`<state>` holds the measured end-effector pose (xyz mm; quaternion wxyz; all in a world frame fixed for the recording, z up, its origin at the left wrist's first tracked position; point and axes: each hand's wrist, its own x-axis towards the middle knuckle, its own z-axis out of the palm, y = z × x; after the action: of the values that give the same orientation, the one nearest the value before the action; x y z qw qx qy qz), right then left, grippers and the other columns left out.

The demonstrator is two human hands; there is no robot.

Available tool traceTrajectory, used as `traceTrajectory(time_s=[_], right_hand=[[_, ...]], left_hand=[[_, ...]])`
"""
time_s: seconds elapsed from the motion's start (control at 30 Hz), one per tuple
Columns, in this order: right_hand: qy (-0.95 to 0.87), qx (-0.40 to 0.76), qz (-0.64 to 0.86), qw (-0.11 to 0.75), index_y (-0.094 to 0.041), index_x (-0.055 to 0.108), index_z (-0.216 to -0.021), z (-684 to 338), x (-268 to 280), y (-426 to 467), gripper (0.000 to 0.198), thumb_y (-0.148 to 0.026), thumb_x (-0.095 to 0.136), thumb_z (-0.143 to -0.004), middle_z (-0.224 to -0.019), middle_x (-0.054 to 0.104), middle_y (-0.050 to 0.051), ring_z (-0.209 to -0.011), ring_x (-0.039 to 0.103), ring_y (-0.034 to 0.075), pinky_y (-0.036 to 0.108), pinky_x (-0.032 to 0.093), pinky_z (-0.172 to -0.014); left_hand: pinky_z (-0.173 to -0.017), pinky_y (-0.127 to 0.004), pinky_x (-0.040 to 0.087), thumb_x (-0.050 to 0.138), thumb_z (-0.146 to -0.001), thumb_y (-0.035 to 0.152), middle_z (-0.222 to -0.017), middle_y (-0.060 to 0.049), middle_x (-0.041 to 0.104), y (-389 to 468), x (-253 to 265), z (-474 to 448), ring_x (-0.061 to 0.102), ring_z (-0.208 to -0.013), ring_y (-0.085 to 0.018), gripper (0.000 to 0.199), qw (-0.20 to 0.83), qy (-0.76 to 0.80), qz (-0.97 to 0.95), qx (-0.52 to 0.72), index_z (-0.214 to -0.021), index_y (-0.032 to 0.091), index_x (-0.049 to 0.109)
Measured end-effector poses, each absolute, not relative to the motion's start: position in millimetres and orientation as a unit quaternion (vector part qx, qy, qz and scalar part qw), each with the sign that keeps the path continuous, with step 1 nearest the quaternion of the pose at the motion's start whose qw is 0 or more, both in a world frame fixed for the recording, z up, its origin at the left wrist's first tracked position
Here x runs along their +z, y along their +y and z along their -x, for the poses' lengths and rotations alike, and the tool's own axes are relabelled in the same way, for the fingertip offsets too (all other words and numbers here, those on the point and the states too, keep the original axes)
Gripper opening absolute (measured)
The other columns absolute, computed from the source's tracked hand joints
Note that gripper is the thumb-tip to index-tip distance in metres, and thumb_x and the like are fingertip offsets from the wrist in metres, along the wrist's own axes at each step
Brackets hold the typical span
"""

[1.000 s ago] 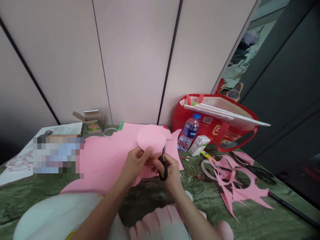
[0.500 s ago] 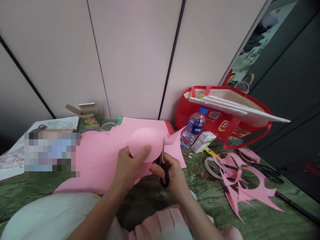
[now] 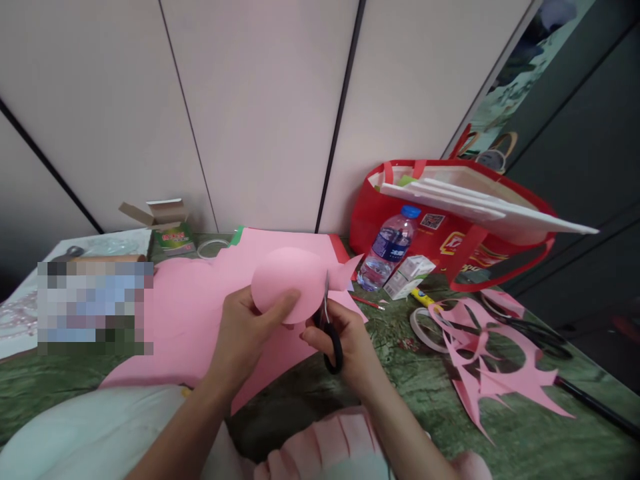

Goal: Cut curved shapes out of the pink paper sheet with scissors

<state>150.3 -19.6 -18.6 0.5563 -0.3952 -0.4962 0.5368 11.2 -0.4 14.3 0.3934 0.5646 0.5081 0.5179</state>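
My left hand (image 3: 250, 330) pinches a rounded piece of pink paper (image 3: 287, 280) at its lower left, thumb on top. In my right hand (image 3: 345, 340) is a pair of black-handled scissors (image 3: 334, 347), its blades pointing up along the right edge of the piece. A pointed strip of the same paper (image 3: 347, 272) sticks out to the right beyond the blades. Beneath the hands lie large pink sheets (image 3: 190, 320), with green and red corners showing at the back.
Jagged pink offcuts (image 3: 500, 360) and a roll of tape (image 3: 427, 331) lie on the right. Behind them stand a water bottle (image 3: 390, 247), a small white carton (image 3: 410, 277) and a red bag (image 3: 435, 227) holding white boards. A green box (image 3: 173, 237) sits at the back left.
The scissors and the paper piece stay together, with the pointed strip hanging a little differently. A pink sheet under the hands has shifted, uncovering more of a red pencil. The camera view has moved slightly.
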Motion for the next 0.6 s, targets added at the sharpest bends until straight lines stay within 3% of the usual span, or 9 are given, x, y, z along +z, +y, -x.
traceTrajectory(time_s=[0.6], right_hand=[[-0.522,0.505,0.424,0.541,-0.017,0.056,-0.070,-150.9,-25.0,-19.1,0.033,-0.043,0.073,-0.062,-0.056,0.048,-0.004,-0.052,0.048,0.012,0.025,0.035,-0.049]], left_hand=[[-0.046,-0.021,0.040,0.071,-0.065,0.037,-0.049,0.001,0.060,0.6,15.3,-10.2,0.054,-0.050,-0.012,0.028,0.415,0.516,-0.554,0.505,-0.053,0.014,0.061]])
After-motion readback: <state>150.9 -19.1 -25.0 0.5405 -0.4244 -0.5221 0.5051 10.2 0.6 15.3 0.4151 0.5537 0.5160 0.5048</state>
